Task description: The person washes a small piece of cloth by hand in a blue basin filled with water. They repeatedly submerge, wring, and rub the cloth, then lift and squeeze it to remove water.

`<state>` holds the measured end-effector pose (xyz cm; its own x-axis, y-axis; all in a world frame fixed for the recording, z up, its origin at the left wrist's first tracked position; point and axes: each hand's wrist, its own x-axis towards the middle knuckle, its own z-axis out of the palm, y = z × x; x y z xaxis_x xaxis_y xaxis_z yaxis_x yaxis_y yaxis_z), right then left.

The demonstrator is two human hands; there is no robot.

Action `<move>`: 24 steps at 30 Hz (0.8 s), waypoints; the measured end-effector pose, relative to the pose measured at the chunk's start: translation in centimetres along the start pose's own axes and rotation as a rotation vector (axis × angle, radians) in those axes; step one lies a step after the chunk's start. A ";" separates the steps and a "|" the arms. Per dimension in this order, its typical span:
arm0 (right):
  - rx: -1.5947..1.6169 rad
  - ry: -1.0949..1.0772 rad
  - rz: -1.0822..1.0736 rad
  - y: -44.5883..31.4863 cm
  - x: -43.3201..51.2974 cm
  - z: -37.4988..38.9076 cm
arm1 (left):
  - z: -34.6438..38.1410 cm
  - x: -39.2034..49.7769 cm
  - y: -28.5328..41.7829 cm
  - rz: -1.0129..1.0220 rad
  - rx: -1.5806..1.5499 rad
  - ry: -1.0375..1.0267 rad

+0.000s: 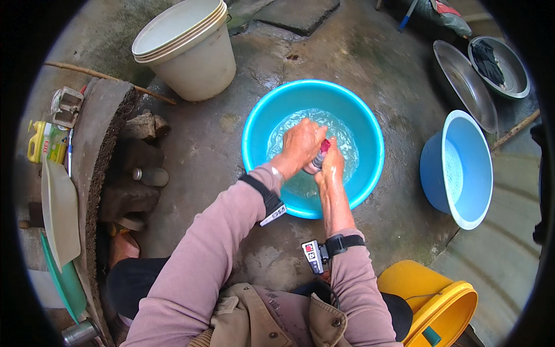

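Observation:
A round turquoise plastic basin [313, 207] with water [303, 186] in it stands on the wet floor before me. Over the water, my left hand [301, 141] and my right hand [331, 160] are close together, both gripping a wet, bunched piece of pink and grey cloth [318, 160]. Much of the cloth is hidden by the fingers; its exact kind cannot be told. Each forearm wears a black strap with a small marked device over a mauve sleeve.
A white bucket [195, 65] stands at the upper left, a blue basin [433, 169] leans at the right, and a yellow bucket [412, 282] lies at the lower right. Metal basins [464, 86] are at the upper right. A concrete ledge [102, 104] edges the left side.

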<state>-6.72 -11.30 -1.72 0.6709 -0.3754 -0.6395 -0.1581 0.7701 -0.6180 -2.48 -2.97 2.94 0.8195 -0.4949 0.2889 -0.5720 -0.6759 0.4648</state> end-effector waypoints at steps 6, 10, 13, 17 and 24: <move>-0.045 -0.004 0.235 -4.1 -1.1 -2.0 | 0.0 -3.8 7.9 0.047 -0.225 -0.014; 0.212 -0.054 0.173 -1.7 -1.4 0.1 | 0.3 0.4 3.2 -0.154 -0.072 -0.061; 0.172 -0.024 0.058 -1.7 -0.8 0.8 | -0.7 0.5 0.9 -0.242 -0.098 -0.127; -0.030 0.081 -0.058 -3.7 -0.2 -1.4 | -0.9 -2.9 4.8 0.045 -0.111 -0.105; 0.141 -0.056 0.068 -1.1 -0.3 -0.7 | 1.5 -0.3 1.6 -0.147 -0.002 -0.012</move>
<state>-7.26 -12.41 -1.18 0.7019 -0.2934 -0.6491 -0.1043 0.8591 -0.5011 -3.66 -4.72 2.30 0.8942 -0.3967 0.2075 -0.4453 -0.7404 0.5035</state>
